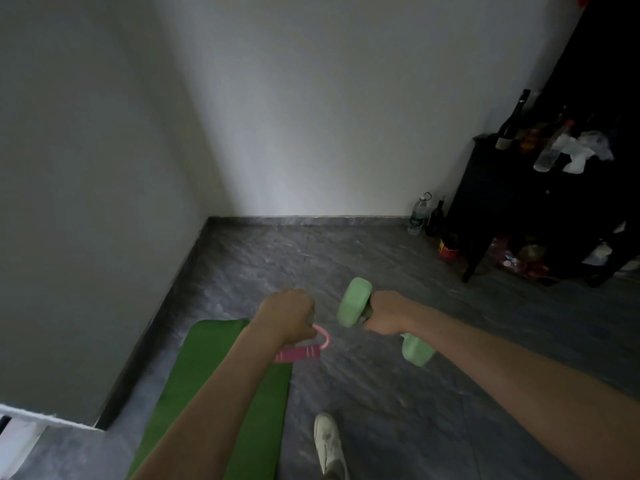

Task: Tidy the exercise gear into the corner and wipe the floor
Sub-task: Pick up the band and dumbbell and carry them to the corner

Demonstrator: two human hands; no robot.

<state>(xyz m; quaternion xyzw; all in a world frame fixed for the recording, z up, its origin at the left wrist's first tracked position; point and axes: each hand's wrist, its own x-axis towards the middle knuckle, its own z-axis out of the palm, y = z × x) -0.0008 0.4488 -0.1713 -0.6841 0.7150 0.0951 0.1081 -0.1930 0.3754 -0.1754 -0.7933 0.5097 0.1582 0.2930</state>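
My right hand is closed around the handle of a light green dumbbell, held above the grey floor; its second head shows below my wrist. My left hand grips a pink resistance band, whose loop and flat strap hang out beside my wrist. A green exercise mat lies flat on the floor under my left forearm, along the left wall. The room's corner is ahead and to the left of both hands.
A black cabinet with several bottles on top stands at the right wall. A water bottle, a dark bottle and a red tin sit on the floor beside it. My white shoe is on the floor below the hands.
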